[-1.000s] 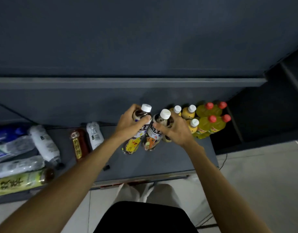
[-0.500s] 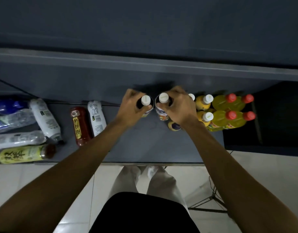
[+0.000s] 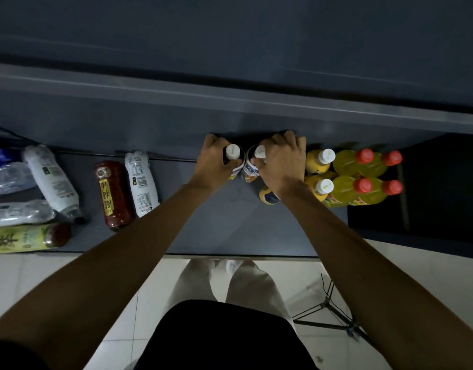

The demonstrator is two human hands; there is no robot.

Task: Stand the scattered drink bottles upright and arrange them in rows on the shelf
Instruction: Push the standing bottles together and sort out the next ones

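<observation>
**Two bottles set upright at the back of the shelf**

While both arms reach forward over the shelf (image 3: 230, 231), each grip is wrapped around the shoulder of an upright white-capped bottle: the left hand (image 3: 214, 161) holds the left bottle (image 3: 233, 152), the right hand (image 3: 280, 161) holds the right bottle (image 3: 259, 152). The two bottles stand touching, pushed toward the back wall, which looks like a way to extend the row already begun.

Just right of the right grip stand two white-capped yellow bottles (image 3: 320, 158), one in front of the other, and beyond them four orange-capped yellow bottles (image 3: 363, 161) in a tidy block at the shelf's right end. A dark-labelled bottle (image 3: 268, 197) sits partly hidden under the right wrist.

Left of the left grip lies open shelf, then bottles on their sides: a white-labelled bottle (image 3: 140, 180) beside a dark red bottle (image 3: 111, 193), and further off several clear and white ones plus a green tea bottle (image 3: 26, 237) near the front edge. Room to grow the rows seems to lie leftward; the front edge runs close below both forearms.
</observation>
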